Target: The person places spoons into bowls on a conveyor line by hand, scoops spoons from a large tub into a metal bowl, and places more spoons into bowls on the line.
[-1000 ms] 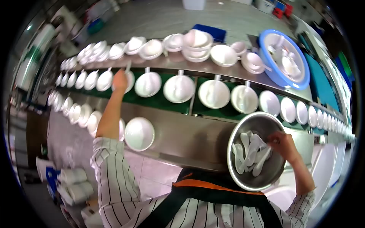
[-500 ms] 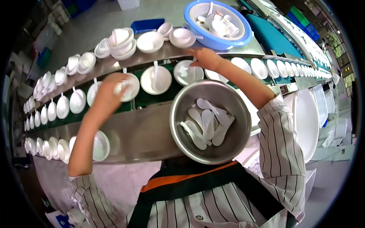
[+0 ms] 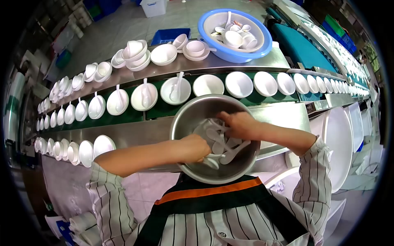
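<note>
A steel bowl (image 3: pixel 180 119) at the front edge of the counter holds several white spoons (image 3: pixel 234 152). Both hands reach inside it. My left hand (image 3: pixel 194 148) is closed over the bowl's left side, with a spoon at its fingertips. At the upper right inside the bowl, my right hand (image 3: pixel 238 125) has its fingers closed among the spoons; what they hold, if anything, is hidden. Behind the steel bowl, white bowls stand in a row on a green belt (image 3: pixel 158 111). Those to the left have spoons in them, such as one bowl (image 3: pixel 143 97); a bowl to the right (image 3: pixel 239 84) has none.
A blue basin (image 3: pixel 264 43) with cups and spoons stands on the back shelf (image 3: pixel 262 62), beside stacked white bowls (image 3: pixel 164 54). More white bowls (image 3: pixel 86 153) line the front left ledge. A large white tub (image 3: pixel 338 143) is at the right.
Both hands have come back from the row of bowls into the steel bowl. A spoon now lies in the bowl that my right hand was reaching over.
</note>
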